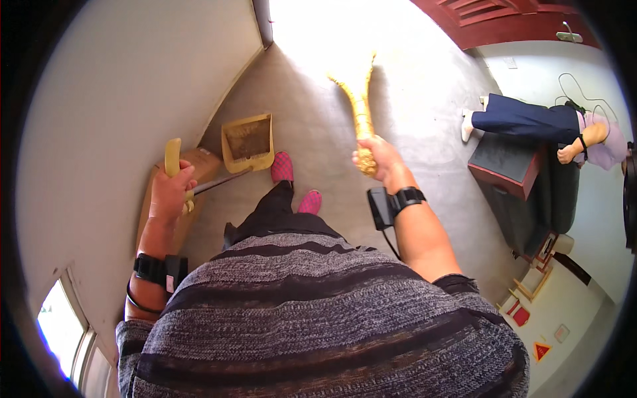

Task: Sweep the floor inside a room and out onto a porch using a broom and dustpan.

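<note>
My left hand (171, 191) is wrapped around the cream grip (172, 154) of a long-handled dustpan. A dark shaft (221, 181) runs from below that hand to the cream pan (269, 134), which has a comb-toothed edge and a brown inside. The pan is close to the floor, beside a pink checked slipper (282, 166) on my foot. My right hand (385, 159) holds a golden, root-like object (362, 112) by its thick, knobbly end. Its banded body forks into two thin tips that point away from me, over the brightly lit floor.
A cardboard box (199, 161) stands against the left wall, behind my left hand. To the right, another person (532, 119) stands beside a dark-topped red box (510, 164) and dark furniture (562, 199). Glare fills the doorway ahead, near a red door (497, 30).
</note>
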Available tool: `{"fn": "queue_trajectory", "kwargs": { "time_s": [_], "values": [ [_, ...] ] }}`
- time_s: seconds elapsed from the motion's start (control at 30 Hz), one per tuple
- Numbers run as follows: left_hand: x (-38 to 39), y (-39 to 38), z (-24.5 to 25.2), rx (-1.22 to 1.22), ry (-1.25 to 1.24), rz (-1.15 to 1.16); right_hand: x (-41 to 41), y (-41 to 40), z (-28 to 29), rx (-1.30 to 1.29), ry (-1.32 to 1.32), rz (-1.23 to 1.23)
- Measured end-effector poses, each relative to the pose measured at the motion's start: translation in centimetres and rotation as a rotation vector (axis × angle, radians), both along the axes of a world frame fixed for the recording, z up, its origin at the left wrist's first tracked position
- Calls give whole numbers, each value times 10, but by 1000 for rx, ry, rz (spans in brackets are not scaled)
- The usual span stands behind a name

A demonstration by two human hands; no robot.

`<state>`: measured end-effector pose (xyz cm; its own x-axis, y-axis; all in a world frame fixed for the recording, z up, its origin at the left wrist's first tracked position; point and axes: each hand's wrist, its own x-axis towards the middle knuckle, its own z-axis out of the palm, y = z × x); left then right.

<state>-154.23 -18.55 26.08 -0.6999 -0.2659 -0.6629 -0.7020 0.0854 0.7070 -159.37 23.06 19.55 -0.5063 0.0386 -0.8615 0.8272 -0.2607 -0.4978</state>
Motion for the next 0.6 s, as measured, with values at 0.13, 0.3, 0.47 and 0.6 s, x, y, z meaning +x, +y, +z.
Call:
{"fn": "queue_trajectory", "kwargs": {
  "time_s": [0.13,0.3,0.47,0.6],
  "values": [
    [1,-4,-2,-47,-12,6,39,45,48,110,-62,34],
    [12,3,-1,-5,14,-3,110,110,84,273,-235,-27],
    [7,18,11,-39,-20,2,118,158,73,287,-436,-190],
    [-14,33,30,-108,-50,49,72,196,30,315,-493,-97]
  ]
}}
